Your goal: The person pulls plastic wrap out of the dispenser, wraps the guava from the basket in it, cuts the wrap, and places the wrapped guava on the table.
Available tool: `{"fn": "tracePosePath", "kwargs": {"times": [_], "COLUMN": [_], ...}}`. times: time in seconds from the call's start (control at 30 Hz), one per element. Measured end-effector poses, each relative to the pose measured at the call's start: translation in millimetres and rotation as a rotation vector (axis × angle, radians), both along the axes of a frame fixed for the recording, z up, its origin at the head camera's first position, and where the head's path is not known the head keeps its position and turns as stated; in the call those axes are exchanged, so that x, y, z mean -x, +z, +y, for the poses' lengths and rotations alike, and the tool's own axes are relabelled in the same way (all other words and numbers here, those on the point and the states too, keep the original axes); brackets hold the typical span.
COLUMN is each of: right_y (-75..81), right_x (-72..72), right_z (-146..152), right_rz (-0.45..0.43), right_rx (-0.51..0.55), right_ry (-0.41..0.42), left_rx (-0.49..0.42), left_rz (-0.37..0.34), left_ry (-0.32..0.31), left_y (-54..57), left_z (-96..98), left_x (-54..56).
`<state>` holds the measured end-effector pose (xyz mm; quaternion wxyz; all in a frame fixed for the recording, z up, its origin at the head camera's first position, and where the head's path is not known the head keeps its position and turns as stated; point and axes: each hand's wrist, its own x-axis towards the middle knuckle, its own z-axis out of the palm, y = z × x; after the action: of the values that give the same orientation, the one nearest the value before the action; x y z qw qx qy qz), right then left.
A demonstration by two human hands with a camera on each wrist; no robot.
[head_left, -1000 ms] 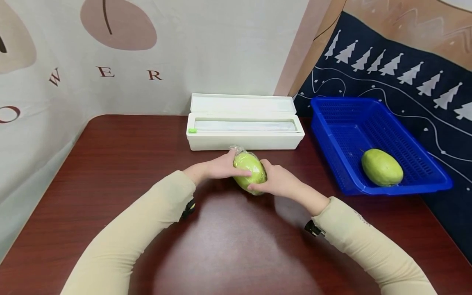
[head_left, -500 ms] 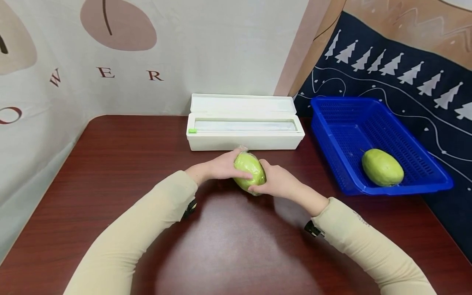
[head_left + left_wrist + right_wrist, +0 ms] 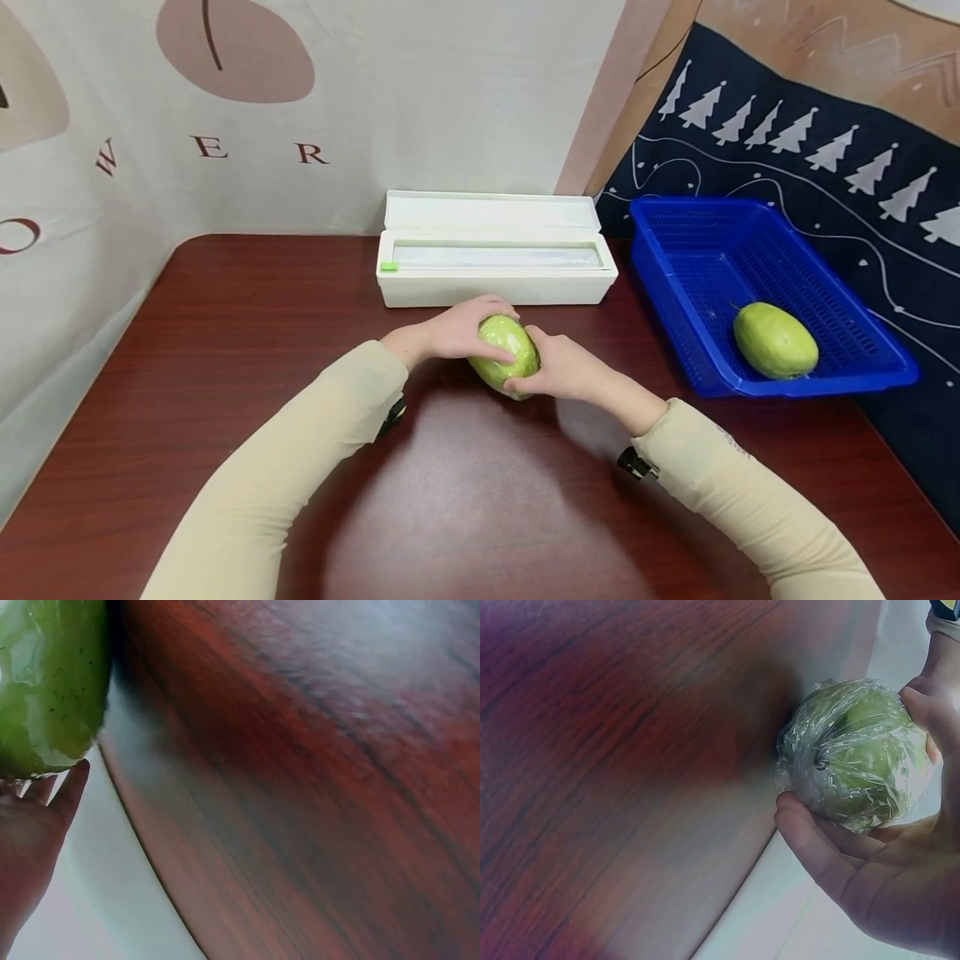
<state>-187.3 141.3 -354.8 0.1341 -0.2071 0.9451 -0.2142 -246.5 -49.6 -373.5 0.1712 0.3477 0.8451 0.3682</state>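
A green oval melon [image 3: 506, 337] wrapped in clear cling film is held between both hands over the table, in front of the white box. From the left side my left hand [image 3: 463, 330] grips it, thumb across the near side and fingers over the far end. My right hand [image 3: 567, 367] holds the opposite end between thumb and fingers. Up close in the right wrist view, film lies gathered and wrinkled over the melon's end [image 3: 862, 754] around a small dark stem spot. The left wrist view shows fingertips [image 3: 71, 787] against the wrapped underside of the melon.
Behind the hands stands a white cling film dispenser [image 3: 495, 290] with its lid raised and a green slider [image 3: 388, 267] at its left end. To the right, a blue plastic basket [image 3: 678, 333] holds another green melon [image 3: 776, 340]. Dark red wood tabletop [image 3: 262, 317] lies around them.
The left hand has moved up and over the melon's far end, its fingers now covering the loose film that stuck up there. My right hand keeps its hold.
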Motion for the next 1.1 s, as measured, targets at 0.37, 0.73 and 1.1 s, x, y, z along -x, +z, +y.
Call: {"fn": "tracePosePath", "kwargs": {"times": [0.37, 0.73, 1.1], "right_y": [-0.3, 2.4, 0.6], "right_x": [4.9, 8.0, 13.2], "right_z": [2.9, 2.5, 10.1], "right_rz": [-0.055, -0.094, -0.148], "right_rx": [0.029, 0.022, 0.061], "right_ry": [0.015, 0.024, 0.056], "left_rx": [-0.200, -0.043, 0.081], "left_rz": [-0.114, -0.065, -0.025], "left_ry": [0.031, 0.015, -0.024], "left_y": [12.3, 6.7, 5.1], "left_z": [-3.3, -24.1, -20.9], "left_x": [-1.8, -5.5, -6.4]}}
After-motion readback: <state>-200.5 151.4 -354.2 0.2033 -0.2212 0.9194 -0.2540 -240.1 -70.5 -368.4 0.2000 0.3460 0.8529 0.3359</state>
